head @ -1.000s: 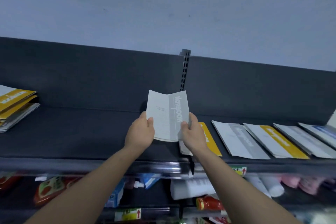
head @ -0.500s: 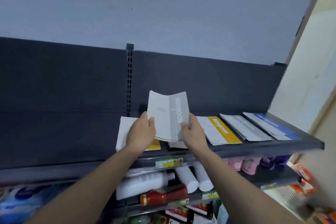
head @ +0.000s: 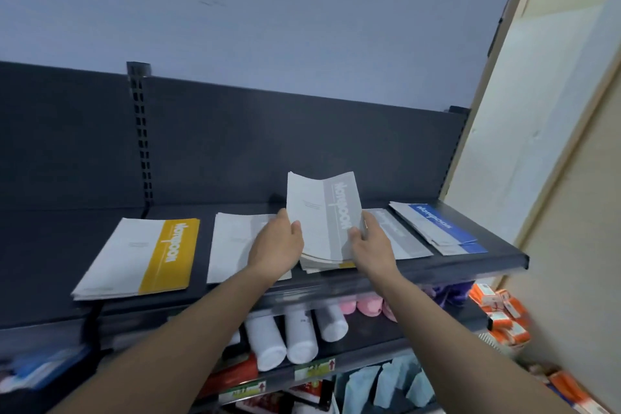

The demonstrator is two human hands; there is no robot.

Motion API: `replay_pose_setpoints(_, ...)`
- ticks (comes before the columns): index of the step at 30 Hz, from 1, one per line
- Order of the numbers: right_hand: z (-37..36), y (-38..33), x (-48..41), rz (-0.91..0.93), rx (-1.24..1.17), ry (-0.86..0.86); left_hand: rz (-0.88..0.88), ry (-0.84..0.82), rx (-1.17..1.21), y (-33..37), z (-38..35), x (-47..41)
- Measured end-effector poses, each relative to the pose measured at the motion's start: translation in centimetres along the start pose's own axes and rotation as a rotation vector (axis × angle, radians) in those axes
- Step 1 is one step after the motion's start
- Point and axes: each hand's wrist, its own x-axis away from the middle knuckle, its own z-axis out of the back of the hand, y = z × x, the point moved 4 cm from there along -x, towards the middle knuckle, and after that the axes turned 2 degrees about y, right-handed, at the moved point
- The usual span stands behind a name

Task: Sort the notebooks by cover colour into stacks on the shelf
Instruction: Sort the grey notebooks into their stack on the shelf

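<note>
A grey-banded notebook (head: 324, 215) is tilted up above the dark shelf (head: 437, 265). My left hand (head: 277, 247) grips its left edge and my right hand (head: 369, 245) grips its right edge. Its lower end rests on a pile of notebooks (head: 319, 265) with a yellow edge showing. To the left lies a yellow-banded stack (head: 141, 257), then a white notebook (head: 232, 242) partly under my left hand. To the right lie a grey-banded notebook (head: 400, 239) and a blue-banded stack (head: 437, 225).
A slotted upright (head: 141, 131) runs up the shelf's back panel. A pale wall or door frame (head: 537, 144) closes off the right end. Below the shelf lie white tubes (head: 295, 333), pink items (head: 366, 306) and orange packs (head: 500, 316).
The view has swung right along the shelf, bringing the shelf's right end and the blue stack closer. Both hands kept hold of the grey notebook, which now sits lower, onto the pile.
</note>
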Motion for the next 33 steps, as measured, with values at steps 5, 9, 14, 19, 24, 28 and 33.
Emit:
replay_pose_setpoints(5,2.5,3.1,-3.2,-0.063,0.055,0.034,-0.015,-0.087,-0.020,2.1,-4.7,-2.8)
replay_pose_setpoints(9,3.8,5.8,-6.6,-0.081,0.118,0.065,-0.031,-0.142,-0.031,3.5,-8.1,-5.5)
replay_pose_setpoints(14,5.1,8.9,-10.2,-0.140,0.221,0.073,-0.020,-0.227,-0.062,4.6,-11.9,-8.2)
replay_pose_setpoints(19,5.8,12.2,-12.5,-0.197,0.351,0.030,0.015,-0.317,-0.185,5.2,-15.4,-9.6)
replay_pose_setpoints(24,6.6,14.3,-14.4,-0.186,0.453,-0.069,0.056,-0.324,-0.300,6.3,-17.5,-9.6)
replay_pose_setpoints(28,7.1,15.0,-15.0,-0.070,0.594,-0.148,0.096,-0.305,-0.363,6.8,-18.4,-9.2)
replay_pose_setpoints(33,7.1,16.0,-15.8,0.058,0.799,-0.155,0.107,-0.285,-0.516,7.2,-18.8,-8.6)
